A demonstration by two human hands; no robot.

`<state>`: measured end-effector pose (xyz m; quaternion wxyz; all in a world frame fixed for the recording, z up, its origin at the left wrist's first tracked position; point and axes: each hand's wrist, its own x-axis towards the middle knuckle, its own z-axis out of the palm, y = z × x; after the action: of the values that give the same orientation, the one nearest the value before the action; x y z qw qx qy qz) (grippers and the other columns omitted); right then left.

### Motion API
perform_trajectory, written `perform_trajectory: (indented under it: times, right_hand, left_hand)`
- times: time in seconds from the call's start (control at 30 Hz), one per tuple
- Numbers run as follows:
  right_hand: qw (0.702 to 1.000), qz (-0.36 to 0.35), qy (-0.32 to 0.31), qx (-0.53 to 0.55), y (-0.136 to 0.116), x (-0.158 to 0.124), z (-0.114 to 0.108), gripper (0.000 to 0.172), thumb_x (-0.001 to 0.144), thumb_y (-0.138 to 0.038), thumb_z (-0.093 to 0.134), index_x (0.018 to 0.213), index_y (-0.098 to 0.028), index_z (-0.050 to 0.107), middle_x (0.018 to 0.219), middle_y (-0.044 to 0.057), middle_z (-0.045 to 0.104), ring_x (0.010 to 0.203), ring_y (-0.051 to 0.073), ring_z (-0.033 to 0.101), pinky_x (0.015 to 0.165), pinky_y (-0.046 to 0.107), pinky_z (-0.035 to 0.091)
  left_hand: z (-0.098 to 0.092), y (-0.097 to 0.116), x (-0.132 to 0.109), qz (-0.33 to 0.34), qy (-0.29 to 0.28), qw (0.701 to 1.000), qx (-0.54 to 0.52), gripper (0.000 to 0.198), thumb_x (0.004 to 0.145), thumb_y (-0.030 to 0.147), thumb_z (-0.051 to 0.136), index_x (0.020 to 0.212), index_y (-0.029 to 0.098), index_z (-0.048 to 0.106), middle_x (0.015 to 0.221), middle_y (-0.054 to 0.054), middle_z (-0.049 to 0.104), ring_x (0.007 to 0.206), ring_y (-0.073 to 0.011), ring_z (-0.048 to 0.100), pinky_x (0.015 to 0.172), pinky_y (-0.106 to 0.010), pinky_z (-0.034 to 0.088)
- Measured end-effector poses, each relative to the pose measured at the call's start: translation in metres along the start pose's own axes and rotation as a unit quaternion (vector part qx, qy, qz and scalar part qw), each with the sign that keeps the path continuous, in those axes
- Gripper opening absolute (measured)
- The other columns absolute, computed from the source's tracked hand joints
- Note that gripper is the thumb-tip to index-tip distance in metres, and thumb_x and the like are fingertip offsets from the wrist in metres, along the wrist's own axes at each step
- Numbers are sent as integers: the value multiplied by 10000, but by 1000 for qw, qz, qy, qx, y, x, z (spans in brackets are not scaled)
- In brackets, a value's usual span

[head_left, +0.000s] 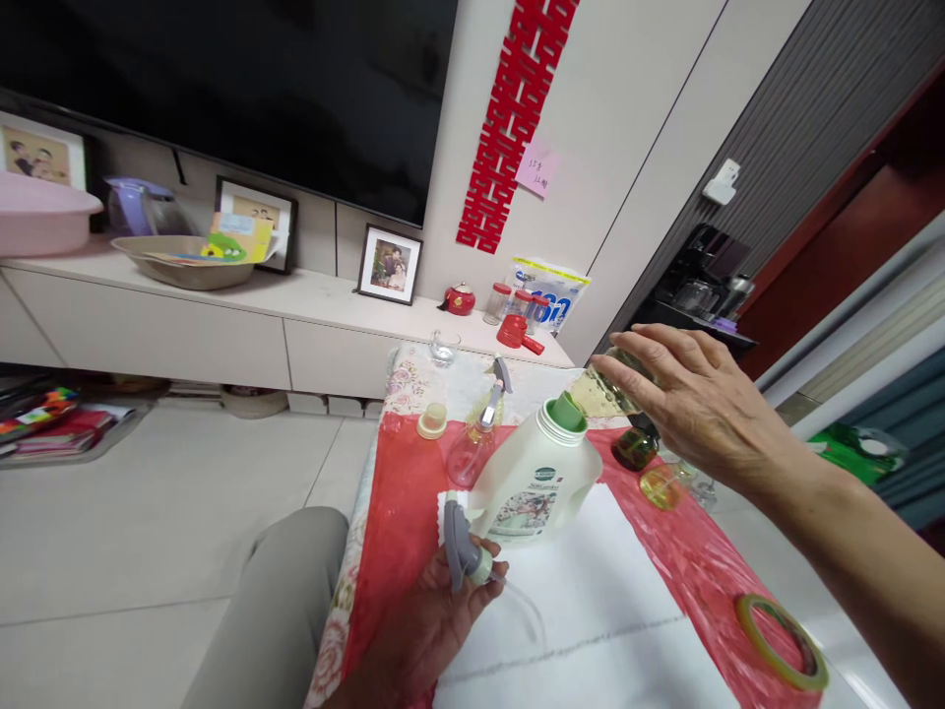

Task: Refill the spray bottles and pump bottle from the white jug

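Note:
My left hand (443,601) is closed round a grey spray nozzle (463,547), whose thin clear tube hangs to the right over white paper. My right hand (686,394) grips a clear bottle (609,389), tilted with its mouth at the green-rimmed opening of a large white jug (542,483). The jug stands upright on the table, its cap off. Behind it on the left is a pink-tinted spray bottle (471,453) with a grey nozzle. A pale cap (432,421) lies left of that bottle.
A brown bottle (635,448) and a bottle with yellow liquid (662,484) stand right of the jug. A tape roll (783,640) lies at the table's right edge. A glass cup (444,347) sits at the back, before the TV cabinet (325,310).

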<state>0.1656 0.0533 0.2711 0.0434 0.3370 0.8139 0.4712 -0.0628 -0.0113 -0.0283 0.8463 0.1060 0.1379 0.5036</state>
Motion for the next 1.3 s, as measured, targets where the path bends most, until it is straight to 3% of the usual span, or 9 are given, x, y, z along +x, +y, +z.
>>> perform_trajectory:
  times: [0.23, 0.4, 0.53, 0.7, 0.8, 0.97, 1.1, 1.3]
  right_hand:
    - [982, 136, -29, 129, -6, -23, 20, 634, 818, -159, 592, 1440, -202, 480, 1389, 133, 503, 1198, 329, 490, 844, 443, 511]
    - [911, 249, -53, 326, -21, -64, 25, 722, 878, -452, 646, 1504, -178, 413, 1364, 145, 540, 1184, 322, 549, 975, 505, 514]
    - [845, 332, -85, 409, -68, -108, 24, 765, 842, -638, 653, 1493, -305, 429, 1434, 78, 531, 1232, 347, 574, 966, 525, 543]
    - [852, 288, -107, 425, -152, -158, 27, 710, 909, -543, 612, 1521, -296, 348, 1436, 84, 521, 1281, 316, 540, 1002, 498, 536]
    - [844, 297, -126, 429, -191, -175, 27, 664, 935, -438, 581, 1525, -283, 318, 1411, 90, 519, 1272, 285, 526, 1000, 467, 537]
    - [815, 328, -134, 458, -228, -180, 25, 714, 910, -401, 604, 1541, -286, 290, 1408, 93, 487, 1289, 280, 472, 1022, 459, 514]
    - [792, 349, -132, 482, -241, -174, 24, 736, 906, -377, 614, 1551, -313, 266, 1422, 78, 467, 1307, 273, 445, 1060, 478, 480]
    - [784, 347, -108, 503, -248, -158, 18, 746, 911, -411, 615, 1557, -311, 254, 1439, 72, 452, 1311, 265, 442, 1064, 465, 481]
  left_hand:
    - [5, 3, -1, 19, 8, 1000, 4, 369, 621, 233, 943, 950, 234, 777, 1060, -26, 741, 957, -193, 699, 948, -333, 506]
    - [10, 7, -3, 37, -3, 999, 2, 395, 604, 241, 951, 954, 226, 769, 1008, 0, 745, 953, -178, 706, 968, -305, 518]
    - [14, 14, -8, 66, 29, 997, -13, 403, 597, 211, 952, 947, 215, 752, 998, 11, 750, 929, -160, 717, 933, -285, 550]
    - [19, 29, -13, 105, 60, 992, -26, 303, 673, 196, 910, 911, 192, 723, 1027, 0, 755, 986, -164, 721, 955, -292, 567]
    - [21, 37, -14, 118, 67, 990, -35, 299, 717, 144, 870, 962, 193, 706, 1075, -8, 759, 1024, -169, 720, 976, -299, 564]
    - [21, 38, -14, 118, 74, 990, -37, 216, 820, 81, 753, 982, 208, 688, 1079, -5, 762, 1055, -160, 719, 1048, -319, 535]
    - [22, 32, -14, 112, 55, 992, -20, 268, 755, 116, 831, 976, 203, 706, 1057, -9, 763, 1051, -165, 720, 991, -279, 566]
    - [27, 20, -18, 104, 53, 992, 40, 400, 676, 189, 906, 1032, 183, 723, 1046, -13, 748, 984, -166, 726, 951, -273, 575]
